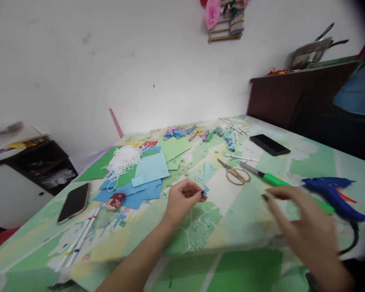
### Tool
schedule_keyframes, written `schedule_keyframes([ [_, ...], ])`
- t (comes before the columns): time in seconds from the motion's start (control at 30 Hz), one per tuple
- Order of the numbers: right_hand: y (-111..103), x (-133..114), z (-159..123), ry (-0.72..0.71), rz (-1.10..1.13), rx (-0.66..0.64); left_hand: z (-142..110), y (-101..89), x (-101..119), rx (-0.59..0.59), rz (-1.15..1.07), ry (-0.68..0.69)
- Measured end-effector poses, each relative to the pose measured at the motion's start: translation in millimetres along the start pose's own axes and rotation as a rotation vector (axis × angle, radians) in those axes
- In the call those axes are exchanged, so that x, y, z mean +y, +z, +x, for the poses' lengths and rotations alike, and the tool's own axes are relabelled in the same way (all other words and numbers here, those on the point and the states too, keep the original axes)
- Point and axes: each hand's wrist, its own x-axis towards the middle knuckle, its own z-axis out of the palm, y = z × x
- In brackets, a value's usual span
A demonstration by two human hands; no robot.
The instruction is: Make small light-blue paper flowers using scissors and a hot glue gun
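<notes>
Head view, single entry; landmark, the gold scissors [231,168] on the patterned tablecloth [246,225].

Item: green-handled tool [275,179], grey end just beside the scissors' loops, on their right. Long axis slants from there rightward and toward the wearer, passing behind the right hand [310,227], which is the nearer hand. From its fingertips the handle lies on the far side; contact cannot be told.

Right hand: right of the scissors, on the wearer's side, blurred; thumb and forefinger curved into a loop, grasp not determinable.

Left hand [184,198]: left of the scissors, on the wearer's side; thumb and forefinger drawn close together, any scrap between them not determinable.

Item: pale blue paper strip [207,170], left of the scissors, beyond the left fingertips, long axis running away from the wearer.

Also: blue glue gun [331,192], well right of the scissors; white yarn [126,160], well left; black phone [270,144], beyond them, to the right.
</notes>
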Motion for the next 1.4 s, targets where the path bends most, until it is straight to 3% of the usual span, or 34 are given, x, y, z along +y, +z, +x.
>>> schedule_keyframes([
  [0.1, 39, -44, -9, -0.092, 0.227, -0.232, -12, 12.5, -1, 0.084, 0.025, 0.035],
  [0.27, 66, -54, -17, 0.021, 0.392, -0.28, -29, 25.4, -6, 0.199, 0.07, 0.074],
  [0.6, 65, -46, -22, 0.195, 0.427, -0.293, -29, 37.1, -25, 0.151, -0.008, 0.032],
  [0.87, 67, -45, -22, 0.196, 0.421, -0.279, -31, 35.9, -23, 0.215, 0.019, 0.032],
  [1.07, 65, -44, -22, 0.193, 0.421, -0.311, -30, 35.3, -23, 0.177, -0.001, 0.003],
  [1.4, 63, -43, -19, 0.347, 0.554, -0.368, -32, 35.6, -22, 0.173, -0.03, 0.004],
])
